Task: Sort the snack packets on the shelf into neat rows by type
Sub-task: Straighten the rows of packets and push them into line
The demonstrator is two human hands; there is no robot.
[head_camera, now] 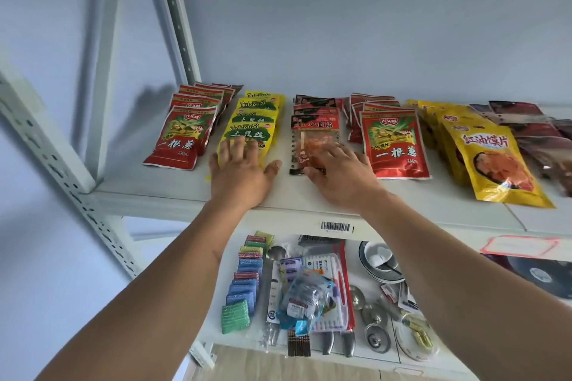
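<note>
1. Reading "TuDouSi" in red letters over a green band with "土豆丝", the yellow potato-strip packets point(252, 125) are lying in an overlapping row running back from the front of the white metal shelf point(309, 195).
2. Showing "一根葱" in white, the red foil packets are sitting in two rows: the left red row point(185, 130) just left of the yellow ones, the right red row point(394, 139) right of centre.
3. Carrying "小面筋" on a red header, the clear-windowed strip packets point(314, 133) are lying between the yellow row and the right red row.
4. Printed "红油馍片" in red, the glossy yellow pouches point(492, 158) are lying further right, beside dark maroon packets point(526, 124) whose writing is too small to read.
5. Resting flat with fingers straight and spread, the left hand point(241, 170) is pressing on the front yellow packet.
6. Lying open too, the right hand point(337, 173) is touching the front clear-windowed packet with loosely extended fingers; neither hand is gripping anything.
7. Showing on the shelf's front edge is a barcode sticker point(335, 227).
</note>
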